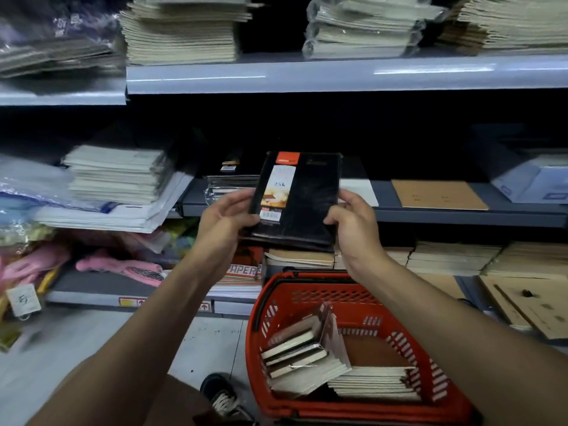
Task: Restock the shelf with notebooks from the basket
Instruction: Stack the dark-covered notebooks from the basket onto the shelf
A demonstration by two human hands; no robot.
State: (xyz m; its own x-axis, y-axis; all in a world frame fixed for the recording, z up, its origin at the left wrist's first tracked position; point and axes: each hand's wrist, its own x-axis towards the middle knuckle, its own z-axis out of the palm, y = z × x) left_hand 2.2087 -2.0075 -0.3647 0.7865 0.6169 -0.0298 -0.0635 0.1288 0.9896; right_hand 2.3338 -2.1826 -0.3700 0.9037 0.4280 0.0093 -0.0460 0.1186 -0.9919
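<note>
From the head camera, I hold a black notebook (296, 198) up in front of the middle shelf (461, 215), gripped at both side edges. My left hand (222, 221) curls round its left edge, thumb lying across the cover beside the barcode label. My right hand (353, 222) clasps the right edge, thumb on the front, fingers wrapped behind. The notebook tilts slightly, its orange tab at the top; there seems to be more than one in the stack I hold, judging by the thick lower edge.

Below my right forearm sits the red basket (307, 293) on the floor, with more notebooks (310, 358) lying inside it, some leaning, some flat in a pile. Behind my hands, on the middle shelf, lies a low stack of similar black books (229, 179), and a brown pad (438, 195) lies flat further right. Pale paper stacks (181, 29) fill the top shelf. My shoe (221, 395) shows beside the basket.
</note>
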